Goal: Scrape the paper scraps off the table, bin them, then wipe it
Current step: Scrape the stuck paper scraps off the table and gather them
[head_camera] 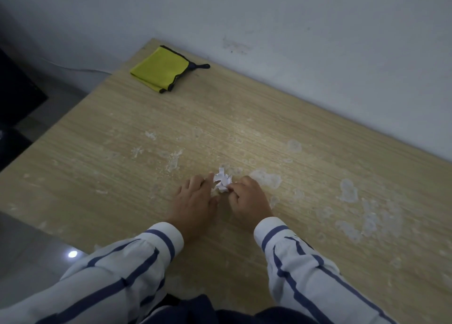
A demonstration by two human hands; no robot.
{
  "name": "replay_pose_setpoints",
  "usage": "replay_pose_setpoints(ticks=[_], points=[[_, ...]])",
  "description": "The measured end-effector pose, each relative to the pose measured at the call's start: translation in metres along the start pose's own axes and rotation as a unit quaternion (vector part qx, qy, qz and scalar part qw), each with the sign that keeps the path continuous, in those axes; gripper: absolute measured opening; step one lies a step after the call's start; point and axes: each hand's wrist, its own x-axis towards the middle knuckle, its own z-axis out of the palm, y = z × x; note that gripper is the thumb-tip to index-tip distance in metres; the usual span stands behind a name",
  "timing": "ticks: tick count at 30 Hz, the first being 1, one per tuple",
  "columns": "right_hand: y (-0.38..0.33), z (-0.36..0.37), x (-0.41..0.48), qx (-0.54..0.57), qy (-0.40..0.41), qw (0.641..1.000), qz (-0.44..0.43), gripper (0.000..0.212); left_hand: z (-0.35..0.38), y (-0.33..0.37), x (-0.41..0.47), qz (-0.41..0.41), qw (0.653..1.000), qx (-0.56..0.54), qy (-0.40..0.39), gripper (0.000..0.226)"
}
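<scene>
Where the two hands meet near the middle of the pale wood-grain worktop point(122, 140), a small crumpled bunch of white paper scraps point(222, 182) is seen lying on the surface between them. The left hand point(195, 199) is held low over the worktop with its grip spread, the fingers fairly straight and the fingertips touching the left side of the scraps. The right hand point(249, 201) is curled, and the right side of the bunch is pinched in its grip. Both wrists are covered by white sleeves point(159, 240) with blue stripes. Whitish dried patches point(347, 190) are scattered over the surface, thickest to the right of the hands. A folded yellow cloth point(159, 69) with dark edging is placed at the far left corner, well apart from the hands. The far edge of the worktop is set against a grey wall point(293, 30); the left edge is open to a grey floor point(29, 245). Open surface is left on every side of the hands.
</scene>
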Motion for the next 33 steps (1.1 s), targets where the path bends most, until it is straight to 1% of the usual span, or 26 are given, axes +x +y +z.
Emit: replay_pose_setpoints(ticks=[4, 7, 9, 11, 14, 17, 18, 21, 23, 27, 31, 33], points=[[0.002, -0.001, -0.002, 0.025, -0.003, 1.000, 0.017, 0.023, -0.006, 0.009, 0.001, -0.013, 0.993, -0.118, -0.025, 0.069], [0.003, -0.002, -0.001, 0.059, 0.007, 0.997, 0.040, 0.015, -0.010, 0.012, -0.001, 0.002, 0.988, -0.156, -0.016, 0.073], [0.005, -0.005, 0.000, 0.083, 0.020, 0.995, 0.044, 0.014, -0.011, 0.012, -0.003, 0.017, 0.985, -0.169, -0.004, 0.071], [0.007, -0.009, -0.001, 0.103, 0.049, 0.993, 0.035, 0.021, -0.012, 0.010, -0.004, 0.025, 0.983, -0.184, -0.006, 0.069], [0.009, -0.013, -0.004, 0.125, 0.073, 0.989, 0.016, 0.025, -0.012, 0.005, -0.004, 0.035, 0.982, -0.185, -0.011, 0.065], [0.011, -0.012, -0.004, 0.117, 0.081, 0.990, 0.011, 0.013, -0.011, 0.000, -0.001, 0.034, 0.985, -0.167, 0.004, 0.056], [0.011, -0.011, -0.004, 0.104, 0.080, 0.991, 0.012, 0.013, -0.010, -0.001, 0.000, 0.037, 0.987, -0.154, 0.006, 0.056], [0.011, -0.008, -0.005, 0.021, 0.032, 0.999, 0.010, 0.022, -0.008, -0.004, 0.005, 0.056, 0.994, -0.096, 0.004, 0.052], [0.007, -0.004, -0.009, -0.014, 0.008, 1.000, -0.004, 0.025, -0.007, -0.003, 0.006, 0.061, 0.996, -0.068, -0.003, 0.049], [0.002, -0.004, -0.012, 0.000, 0.012, 1.000, -0.013, 0.031, -0.006, -0.002, 0.007, 0.067, 0.996, -0.062, -0.007, 0.048], [0.003, -0.006, -0.011, 0.019, -0.004, 1.000, 0.003, 0.035, -0.008, -0.003, 0.002, 0.080, 0.995, -0.064, -0.006, 0.049], [0.005, -0.005, -0.012, 0.044, 0.021, 0.999, 0.013, 0.035, -0.008, -0.003, 0.000, 0.090, 0.993, -0.072, 0.001, 0.047]])
